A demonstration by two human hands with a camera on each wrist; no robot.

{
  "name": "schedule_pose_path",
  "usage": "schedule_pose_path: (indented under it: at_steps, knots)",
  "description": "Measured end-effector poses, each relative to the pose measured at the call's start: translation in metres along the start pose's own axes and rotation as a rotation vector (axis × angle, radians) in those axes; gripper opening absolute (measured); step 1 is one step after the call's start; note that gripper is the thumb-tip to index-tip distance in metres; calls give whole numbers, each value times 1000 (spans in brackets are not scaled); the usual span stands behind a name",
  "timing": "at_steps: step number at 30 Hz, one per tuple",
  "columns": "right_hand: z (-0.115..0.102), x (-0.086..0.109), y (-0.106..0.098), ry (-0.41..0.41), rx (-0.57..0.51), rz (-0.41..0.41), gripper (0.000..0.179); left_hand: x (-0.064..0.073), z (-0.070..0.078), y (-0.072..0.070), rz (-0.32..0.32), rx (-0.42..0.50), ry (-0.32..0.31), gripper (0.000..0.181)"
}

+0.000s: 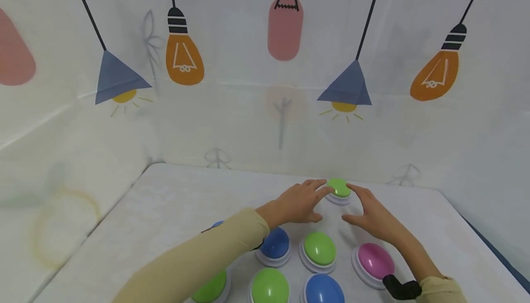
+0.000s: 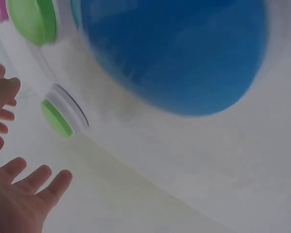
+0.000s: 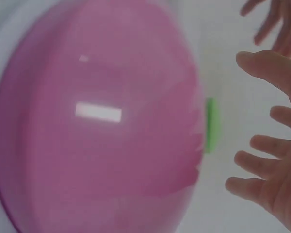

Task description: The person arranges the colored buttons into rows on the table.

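At the far side of the white table, a green dome push button [image 1: 338, 187] on a white base lies between my two hands. My left hand [image 1: 299, 202] is spread on its near left, fingertips overlapping the button's edge in the head view. My right hand [image 1: 374, 213] is spread on its right, forefinger close by the dome. Both hands hold nothing; the wrist views show fingers apart. Beneath the left forearm is a blue button [image 1: 275, 243], large in the left wrist view. A pink button [image 1: 376, 260] sits below the right wrist and fills much of the right wrist view.
More buttons stand nearer to me: a green one [image 1: 319, 248], another green one [image 1: 270, 286], a blue one [image 1: 325, 289] and a green one [image 1: 212, 288] partly behind the left sleeve. A white wall sheet [image 1: 240, 123] with printed lamps rises behind the table [image 1: 174, 197].
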State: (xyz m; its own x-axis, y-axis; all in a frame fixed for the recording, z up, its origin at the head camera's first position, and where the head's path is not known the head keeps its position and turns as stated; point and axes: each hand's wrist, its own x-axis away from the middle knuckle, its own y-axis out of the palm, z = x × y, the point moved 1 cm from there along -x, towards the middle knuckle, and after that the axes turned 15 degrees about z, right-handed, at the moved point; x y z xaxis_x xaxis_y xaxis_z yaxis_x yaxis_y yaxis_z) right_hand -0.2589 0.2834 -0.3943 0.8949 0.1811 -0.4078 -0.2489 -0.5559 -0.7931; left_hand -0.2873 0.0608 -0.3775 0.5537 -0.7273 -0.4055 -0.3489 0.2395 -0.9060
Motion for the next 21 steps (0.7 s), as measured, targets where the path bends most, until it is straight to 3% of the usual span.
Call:
schedule_pose_path:
  at_steps: [5,10,14,21]
  knots:
    - [9,-12,7,11,43,-36,82,-21,-8,12,-65,-1,-65,77]
    - [13,-27,11,68,38,-123,86,-39,-14,24,-112,90,-180,77]
    - [14,-35,8,77,51,-196,87,-54,-9,33,-152,165,-239,80]
    - [24,-54,9,109,85,-222,90,-71,2,46,-167,222,-297,82]
